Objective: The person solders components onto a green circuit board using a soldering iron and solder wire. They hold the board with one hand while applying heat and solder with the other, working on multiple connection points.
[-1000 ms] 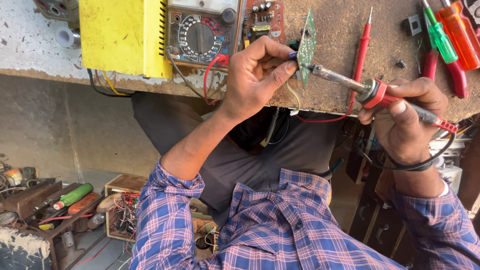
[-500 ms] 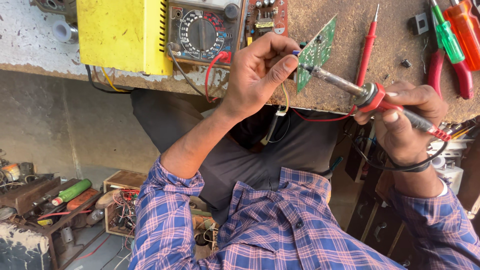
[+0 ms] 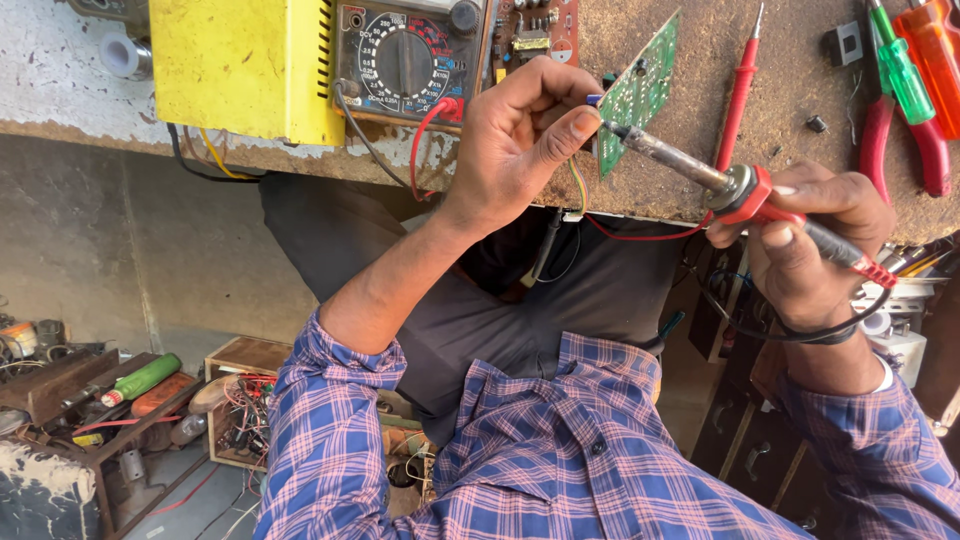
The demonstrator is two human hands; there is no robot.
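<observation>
Soldering the tilted board (image 3: 640, 92)

Left hand (image 3: 520, 140) pinches it; right hand (image 3: 810, 245) grips the iron (image 3: 700, 172), tip at 9 o'clock. Best touch one joint briefly.

Bench (image 3: 720, 190) spans top of frame. Box (image 3: 240, 65) upper left on bench; meter (image 3: 410, 55) just right of it. Circuit board (image 3: 637, 95) top centre, held on edge by left hand (image 3: 520, 140). Soldering iron (image 3: 720, 180) right of centre in right hand (image 3: 800, 240), tip at board. Probe (image 3: 740, 85) right of board. Screwdrivers (image 3: 905, 70), pliers (image 3: 925, 150) upper right. Crate of parts (image 3: 240, 410) lower left, below bench.
</observation>
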